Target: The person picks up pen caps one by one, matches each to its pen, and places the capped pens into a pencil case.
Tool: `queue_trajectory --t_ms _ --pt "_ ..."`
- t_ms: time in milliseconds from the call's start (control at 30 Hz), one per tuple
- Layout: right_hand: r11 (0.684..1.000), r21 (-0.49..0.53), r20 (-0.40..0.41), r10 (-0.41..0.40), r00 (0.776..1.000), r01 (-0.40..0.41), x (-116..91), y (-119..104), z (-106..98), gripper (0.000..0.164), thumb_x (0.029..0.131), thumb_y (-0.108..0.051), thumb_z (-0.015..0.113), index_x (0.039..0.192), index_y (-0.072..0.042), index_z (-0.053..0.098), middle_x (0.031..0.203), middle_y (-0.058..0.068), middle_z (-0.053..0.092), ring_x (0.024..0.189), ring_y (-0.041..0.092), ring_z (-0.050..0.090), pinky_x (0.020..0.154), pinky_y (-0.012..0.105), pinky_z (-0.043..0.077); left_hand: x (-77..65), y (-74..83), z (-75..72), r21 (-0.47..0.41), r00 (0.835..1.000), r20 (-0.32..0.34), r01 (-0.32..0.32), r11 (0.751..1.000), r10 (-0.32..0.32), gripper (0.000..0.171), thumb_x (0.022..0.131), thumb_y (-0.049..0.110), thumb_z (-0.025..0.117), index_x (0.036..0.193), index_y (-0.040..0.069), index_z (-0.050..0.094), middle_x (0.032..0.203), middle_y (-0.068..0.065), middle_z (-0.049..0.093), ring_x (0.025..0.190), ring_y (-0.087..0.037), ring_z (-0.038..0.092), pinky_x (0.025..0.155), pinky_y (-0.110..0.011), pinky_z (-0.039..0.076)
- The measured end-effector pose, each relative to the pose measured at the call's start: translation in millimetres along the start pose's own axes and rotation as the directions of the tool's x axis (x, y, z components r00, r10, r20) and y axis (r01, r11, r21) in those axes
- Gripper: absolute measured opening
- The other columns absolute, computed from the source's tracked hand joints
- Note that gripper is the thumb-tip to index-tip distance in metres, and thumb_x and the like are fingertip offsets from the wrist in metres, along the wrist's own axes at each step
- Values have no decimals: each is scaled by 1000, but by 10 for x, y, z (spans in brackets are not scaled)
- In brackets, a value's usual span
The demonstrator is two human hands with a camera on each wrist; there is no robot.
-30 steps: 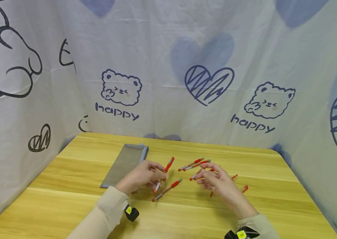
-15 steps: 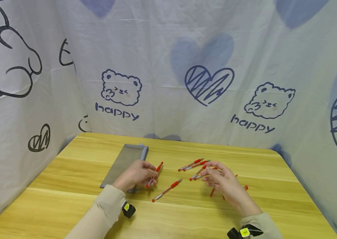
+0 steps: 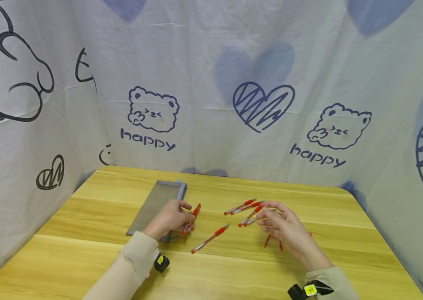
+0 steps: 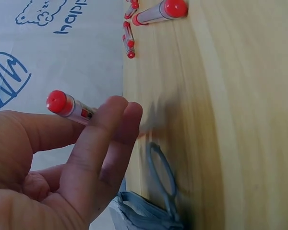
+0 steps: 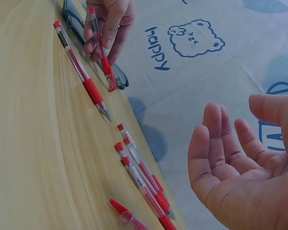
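My left hand (image 3: pixel 170 218) pinches a red gel pen (image 3: pixel 196 211) between thumb and fingers, above the right edge of a grey mesh pouch (image 3: pixel 153 208). A red cap with a clip covers the pen's far end in the right wrist view, while its red end plug faces the left wrist camera. My right hand (image 3: pixel 286 231) hovers with bent, relaxed fingers and nothing in them, beside a loose group of red pens (image 3: pixel 246 207). An uncapped red pen (image 3: pixel 210 239) lies on the table between the hands, its metal tip pointing away.
Beneath the right hand, more red pieces (image 3: pixel 280 245) lie partly hidden; the right wrist view shows a red pen cap (image 5: pixel 127 215) there. The wooden table (image 3: pixel 84 258) ends at hanging printed cloth (image 3: pixel 204 125) at the back and sides.
Carrying the pen, my left hand has moved left to the pouch's edge, and the pen's lower end has swung up from the table. My right hand has drifted slightly right.
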State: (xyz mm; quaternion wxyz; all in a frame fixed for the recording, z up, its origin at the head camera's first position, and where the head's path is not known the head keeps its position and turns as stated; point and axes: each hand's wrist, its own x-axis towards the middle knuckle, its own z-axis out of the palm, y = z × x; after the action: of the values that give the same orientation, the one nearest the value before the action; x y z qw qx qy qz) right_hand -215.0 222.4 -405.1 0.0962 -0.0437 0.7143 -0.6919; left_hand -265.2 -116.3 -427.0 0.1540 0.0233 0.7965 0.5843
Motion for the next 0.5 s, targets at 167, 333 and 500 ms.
queue_trajectory --t_ms 167,333,500 --pt "1000 15 4 1 1000 -1 9 7 -41 41 115 -28 53 146 -4 46 108 -4 73 102 10 73 92 27 62 -3 -1 12 76 999 -44 -2 997 5 46 101 -4 67 144 -13 54 97 -22 73 66 -19 72 61 -31 64" --pt "1000 21 18 -6 1000 6 10 13 -63 30 115 -30 53 138 -12 51 107 -5 73 100 8 73 92 28 61 3 -9 -1 140 997 -74 -1 990 12 49 100 -4 68 146 -11 54 101 -21 74 69 -21 75 63 -33 65" --pt "1000 17 13 -3 1000 3 12 23 -79 33 115 -30 53 140 -10 51 107 -5 73 99 8 73 92 28 62 -4 15 -15 195 996 -87 -4 981 22 52 100 -2 69 149 -10 52 106 -19 73 79 -23 77 71 -35 67"
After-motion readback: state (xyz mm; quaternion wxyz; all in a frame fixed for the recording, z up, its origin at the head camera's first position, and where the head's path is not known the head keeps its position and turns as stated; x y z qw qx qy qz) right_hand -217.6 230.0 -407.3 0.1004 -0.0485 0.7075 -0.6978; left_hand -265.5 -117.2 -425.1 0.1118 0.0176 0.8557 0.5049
